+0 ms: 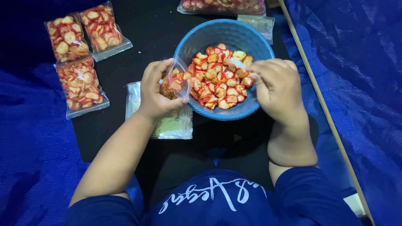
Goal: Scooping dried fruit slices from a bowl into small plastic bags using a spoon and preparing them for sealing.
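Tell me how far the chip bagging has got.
Done: three filled bags lie at the left, another beyond the blue bowl. In hand: the left hand holds a small clear bag partly filled at the rim; the right hand holds a white scoop. Left: many chips in the bowl, empty bags underneath.

three filled clear bags [81,54] left | open bag [178,81] at bowl | empty bags [171,123] beneath
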